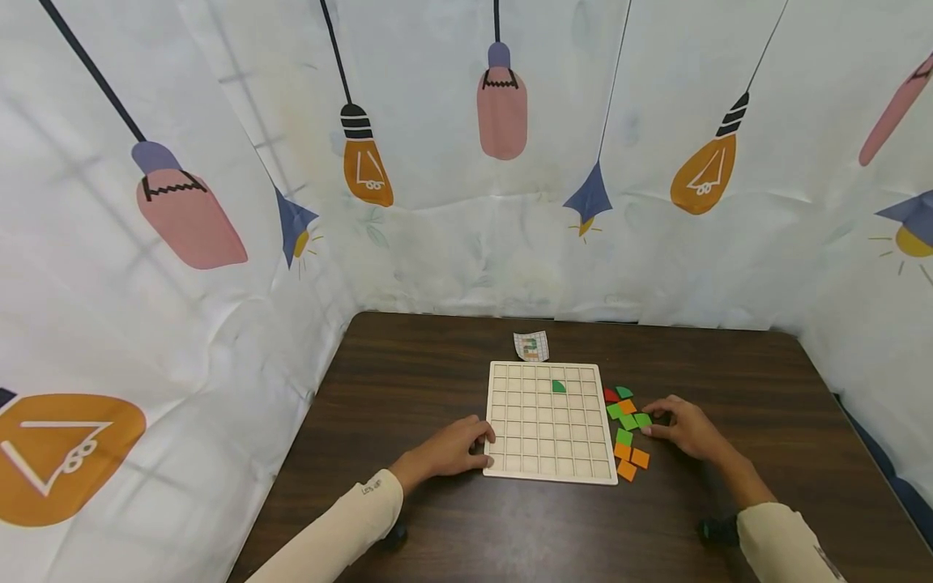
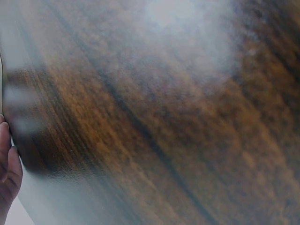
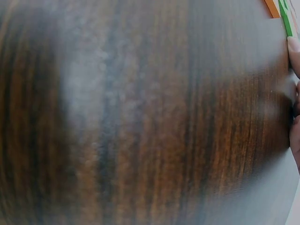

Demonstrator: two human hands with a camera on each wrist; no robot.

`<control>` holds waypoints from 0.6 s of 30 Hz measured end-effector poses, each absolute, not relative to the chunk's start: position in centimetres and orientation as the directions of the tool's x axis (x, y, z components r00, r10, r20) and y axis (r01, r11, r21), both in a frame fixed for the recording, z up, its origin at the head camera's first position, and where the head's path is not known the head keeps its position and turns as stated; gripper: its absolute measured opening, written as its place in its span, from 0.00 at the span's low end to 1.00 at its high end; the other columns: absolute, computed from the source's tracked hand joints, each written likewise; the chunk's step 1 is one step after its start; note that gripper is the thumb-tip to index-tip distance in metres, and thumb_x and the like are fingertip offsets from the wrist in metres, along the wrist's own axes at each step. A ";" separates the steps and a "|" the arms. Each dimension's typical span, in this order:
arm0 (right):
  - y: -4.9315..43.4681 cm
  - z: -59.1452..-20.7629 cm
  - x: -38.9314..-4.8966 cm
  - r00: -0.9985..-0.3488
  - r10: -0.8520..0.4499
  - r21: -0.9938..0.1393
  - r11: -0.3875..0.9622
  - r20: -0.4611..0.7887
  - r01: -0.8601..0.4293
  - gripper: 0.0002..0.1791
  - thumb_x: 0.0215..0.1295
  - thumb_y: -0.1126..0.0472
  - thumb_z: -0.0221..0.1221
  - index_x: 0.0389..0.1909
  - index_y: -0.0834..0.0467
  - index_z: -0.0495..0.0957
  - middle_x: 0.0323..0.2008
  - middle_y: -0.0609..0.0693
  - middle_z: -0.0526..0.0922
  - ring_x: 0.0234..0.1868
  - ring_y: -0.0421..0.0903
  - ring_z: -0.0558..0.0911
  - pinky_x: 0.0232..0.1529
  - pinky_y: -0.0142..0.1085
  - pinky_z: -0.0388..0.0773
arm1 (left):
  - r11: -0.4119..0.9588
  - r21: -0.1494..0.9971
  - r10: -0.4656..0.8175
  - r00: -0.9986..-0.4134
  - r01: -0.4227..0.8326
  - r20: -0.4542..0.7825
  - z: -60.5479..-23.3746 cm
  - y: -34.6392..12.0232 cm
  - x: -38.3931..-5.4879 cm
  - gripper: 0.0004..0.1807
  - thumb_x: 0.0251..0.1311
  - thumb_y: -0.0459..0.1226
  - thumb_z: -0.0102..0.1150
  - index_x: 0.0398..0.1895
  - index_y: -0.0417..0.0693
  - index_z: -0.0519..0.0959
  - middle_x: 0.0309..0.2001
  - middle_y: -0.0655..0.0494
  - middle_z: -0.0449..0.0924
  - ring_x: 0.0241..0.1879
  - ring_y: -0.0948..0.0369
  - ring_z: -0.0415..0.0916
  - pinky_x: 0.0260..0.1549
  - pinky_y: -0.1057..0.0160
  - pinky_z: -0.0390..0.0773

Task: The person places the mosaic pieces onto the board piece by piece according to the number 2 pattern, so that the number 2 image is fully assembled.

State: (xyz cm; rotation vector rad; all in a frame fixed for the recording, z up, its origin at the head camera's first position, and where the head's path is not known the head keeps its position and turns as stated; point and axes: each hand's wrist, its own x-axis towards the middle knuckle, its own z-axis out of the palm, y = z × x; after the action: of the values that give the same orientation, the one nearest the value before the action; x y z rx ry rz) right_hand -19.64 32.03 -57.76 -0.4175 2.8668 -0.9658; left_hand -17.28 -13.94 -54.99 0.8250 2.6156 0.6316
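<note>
A pale wooden grid board (image 1: 539,441) lies on the dark wood table, with a dark green quarter-round tile (image 1: 558,387) in one upper square. My left hand (image 1: 457,447) rests at the board's left edge, its bent fingers and thumb touching the rim; the left wrist view catches only its fingers (image 2: 14,171). Beside the loose tiles right of the board, my right hand (image 1: 685,425) has thumb and index finger at opposite edges of a light green tile (image 1: 642,420), pinching it. In the right wrist view, a fingertip (image 3: 294,44) touches a green tile (image 3: 285,18).
Several loose tiles lie along the board's right side: a red tile (image 1: 610,395), a dark green tile (image 1: 624,392), light green ones and orange tiles (image 1: 640,458). A small printed pattern card (image 1: 531,346) lies behind the board. A lamp-patterned cloth (image 1: 466,251) hangs around the table.
</note>
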 end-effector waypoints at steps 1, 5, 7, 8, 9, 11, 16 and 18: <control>32.0 -57.7 -19.6 -0.959 -0.283 -0.606 0.762 0.007 -0.229 0.17 0.60 0.55 0.70 0.48 0.57 0.83 0.39 0.51 0.79 0.28 0.36 0.69 0.29 0.32 0.69 | 0.735 0.501 0.602 -0.780 0.458 -0.171 -55.0 -13.9 -17.3 0.15 0.62 0.48 0.67 0.48 0.56 0.78 0.38 0.64 0.70 0.35 0.68 0.66 0.38 0.69 0.70; 31.8 -57.7 -19.5 -0.963 -0.271 -0.623 0.754 -0.002 -0.211 0.15 0.61 0.56 0.70 0.47 0.57 0.83 0.36 0.48 0.78 0.27 0.36 0.69 0.28 0.32 0.68 | 0.738 0.499 0.599 -0.782 0.454 -0.174 -55.2 -14.0 -17.3 0.15 0.62 0.48 0.67 0.48 0.56 0.78 0.39 0.64 0.71 0.35 0.68 0.67 0.38 0.69 0.70; 31.8 -57.7 -19.5 -0.964 -0.265 -0.635 0.748 -0.018 -0.194 0.15 0.61 0.56 0.69 0.46 0.57 0.82 0.34 0.47 0.77 0.26 0.36 0.69 0.27 0.32 0.67 | 0.739 0.499 0.597 -0.782 0.452 -0.177 -55.2 -14.0 -17.3 0.15 0.62 0.48 0.67 0.48 0.57 0.78 0.39 0.64 0.71 0.35 0.68 0.67 0.38 0.69 0.70; 31.8 -57.7 -19.5 -0.965 -0.260 -0.640 0.746 -0.026 -0.184 0.14 0.61 0.55 0.69 0.46 0.57 0.82 0.33 0.47 0.77 0.25 0.36 0.69 0.26 0.32 0.67 | 0.740 0.500 0.597 -0.782 0.450 -0.179 -55.2 -14.0 -17.3 0.15 0.62 0.48 0.67 0.48 0.57 0.78 0.39 0.64 0.71 0.35 0.68 0.67 0.38 0.69 0.70; 31.8 -57.7 -19.5 -0.966 -0.257 -0.647 0.742 -0.034 -0.175 0.14 0.62 0.55 0.69 0.45 0.57 0.82 0.32 0.47 0.77 0.24 0.36 0.69 0.26 0.32 0.68 | 0.741 0.500 0.595 -0.783 0.448 -0.181 -55.2 -14.0 -17.3 0.15 0.62 0.49 0.67 0.48 0.57 0.78 0.39 0.64 0.71 0.35 0.69 0.67 0.38 0.69 0.70; 31.8 -57.7 -19.4 -0.966 -0.253 -0.656 0.738 -0.051 -0.158 0.15 0.62 0.55 0.68 0.46 0.57 0.81 0.31 0.46 0.76 0.22 0.36 0.70 0.24 0.32 0.69 | 0.740 0.504 0.596 -0.782 0.446 -0.182 -55.2 -14.0 -17.3 0.15 0.62 0.48 0.67 0.49 0.58 0.77 0.39 0.64 0.71 0.35 0.68 0.67 0.38 0.68 0.70; 31.7 -57.5 -19.4 -0.966 -0.237 -0.683 0.723 -0.103 -0.104 0.16 0.63 0.53 0.68 0.46 0.58 0.80 0.28 0.47 0.77 0.20 0.39 0.73 0.22 0.33 0.72 | 0.731 0.517 0.600 -0.780 0.445 -0.176 -55.1 -14.0 -17.3 0.15 0.62 0.47 0.67 0.48 0.56 0.77 0.39 0.64 0.71 0.35 0.68 0.67 0.38 0.68 0.70; 31.7 -57.4 -19.3 -0.965 -0.232 -0.689 0.720 -0.120 -0.088 0.17 0.63 0.53 0.68 0.47 0.58 0.80 0.27 0.47 0.78 0.19 0.40 0.73 0.22 0.34 0.72 | 0.729 0.519 0.601 -0.780 0.446 -0.174 -55.1 -14.0 -17.2 0.15 0.62 0.47 0.68 0.48 0.56 0.77 0.38 0.64 0.71 0.35 0.68 0.67 0.38 0.69 0.70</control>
State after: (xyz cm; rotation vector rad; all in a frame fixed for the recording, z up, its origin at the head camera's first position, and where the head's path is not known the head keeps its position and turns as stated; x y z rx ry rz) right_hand -19.35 31.68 -57.40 -0.2564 2.7267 -1.0770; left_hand -17.25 -14.03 -55.09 0.8148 2.6024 0.6585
